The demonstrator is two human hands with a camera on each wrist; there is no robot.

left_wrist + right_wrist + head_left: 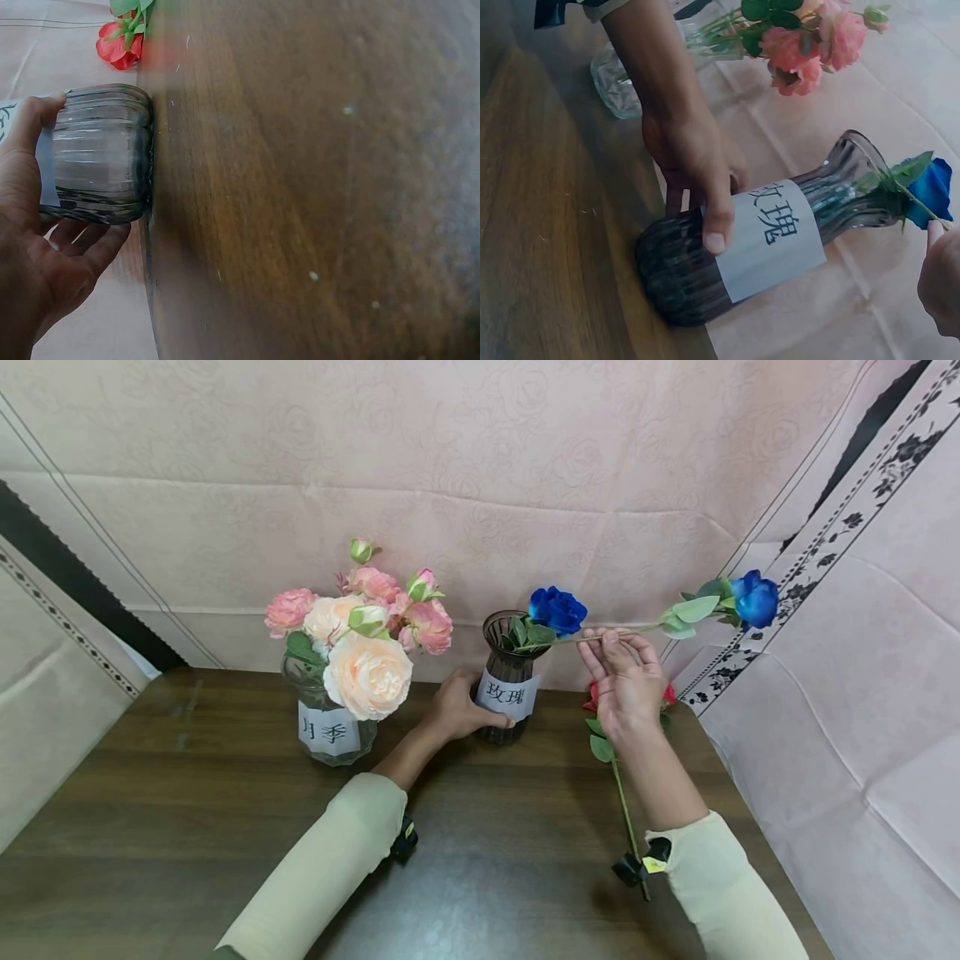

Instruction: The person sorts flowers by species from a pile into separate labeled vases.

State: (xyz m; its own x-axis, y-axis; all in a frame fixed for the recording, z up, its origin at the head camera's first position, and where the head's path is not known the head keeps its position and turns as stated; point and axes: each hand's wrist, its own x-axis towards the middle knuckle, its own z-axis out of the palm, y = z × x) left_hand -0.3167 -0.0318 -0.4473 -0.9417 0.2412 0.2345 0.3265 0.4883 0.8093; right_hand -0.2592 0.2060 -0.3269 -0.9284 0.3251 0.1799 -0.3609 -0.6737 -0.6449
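My left hand (459, 706) grips the lower part of a dark ribbed glass vase (506, 667), thumb across the edge of its white label (507, 695). The vase stands upright on the table, with one blue rose (557, 610) in it, its bloom leaning over the rim. My right hand (630, 685), palm turned up, pinches the thin stem of a second blue rose (756, 599) between thumb and fingers. That rose lies nearly level, bloom to the right, the stem's other end reaching over the vase mouth. The right wrist view shows the vase (686, 281) with the left thumb on its label.
Left of the vase stands a clear glass vase (367, 739) of pink and peach flowers (369, 677), also labelled. Under my right forearm a red rose lies on the wooden table (480, 860), its green stem (624, 802) pointing toward me. Pale cloth walls (487, 443) enclose the table.
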